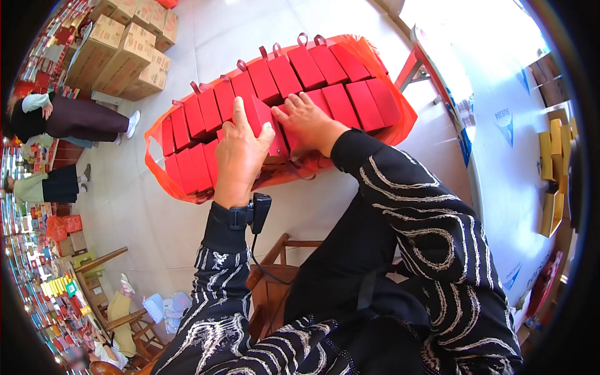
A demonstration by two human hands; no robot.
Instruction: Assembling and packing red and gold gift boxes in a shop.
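A long, translucent red-orange plastic bag (152, 161) lies open on the floor before me, packed with two rows of red gift boxes (304, 68). Dark red ribbon loops (303, 38) stick up along the far row. My left hand (243, 150) is at the near row, index finger extended and thumb spread, touching a red box (257, 112) that stands higher than its neighbours. Whether it grips that box is hidden. Just right of it, my right hand (307, 117) rests palm down across the near-row boxes, its fingers slightly apart.
Wooden chair (269, 262) parts show below my hands. At right stands a long table (497, 154) with film-covered top, yellow boxes (553, 164) beyond. Cardboard cartons (126, 61) are stacked upper left. Two people stand by the left shelves; another person sits lower left.
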